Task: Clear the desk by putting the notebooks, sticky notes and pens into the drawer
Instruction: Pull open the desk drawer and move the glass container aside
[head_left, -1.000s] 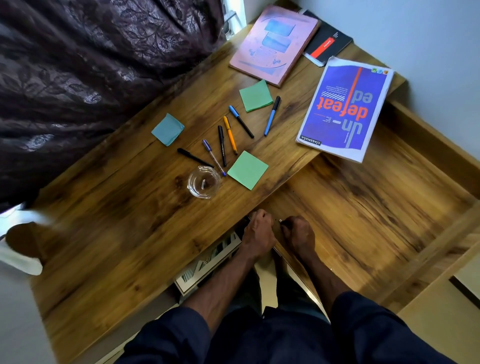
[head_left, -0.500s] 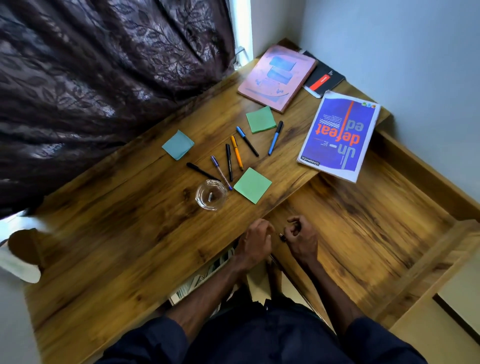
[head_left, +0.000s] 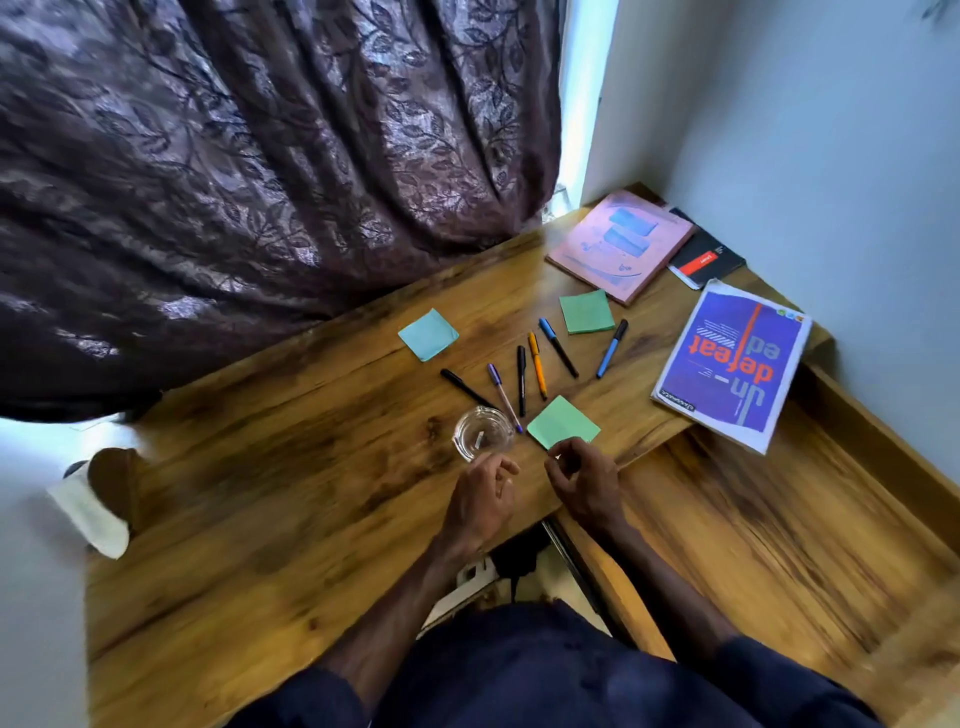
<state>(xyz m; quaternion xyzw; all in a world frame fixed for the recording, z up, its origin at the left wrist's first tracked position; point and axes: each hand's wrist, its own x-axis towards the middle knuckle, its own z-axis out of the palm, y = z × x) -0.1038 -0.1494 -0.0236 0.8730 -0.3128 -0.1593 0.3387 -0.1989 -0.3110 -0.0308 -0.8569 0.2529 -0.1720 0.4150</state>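
The left hand (head_left: 480, 501) and right hand (head_left: 586, 486) are hovering apart, loosely curled and empty, over the grained wooden table (head_left: 311, 467), a square green sticky pad (head_left: 563, 422) lying at the right's 12 o'clock, slim pens (head_left: 537, 371) fanning beyond, flat notebooks (head_left: 732, 364) resting toward 2 o'clock.

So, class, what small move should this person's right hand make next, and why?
Probably pinch the nearest green sticky pad and lift it. The right hand hangs right at that pad's near corner, fingers curled toward it, while the pens and notebooks lie farther back on the desk.
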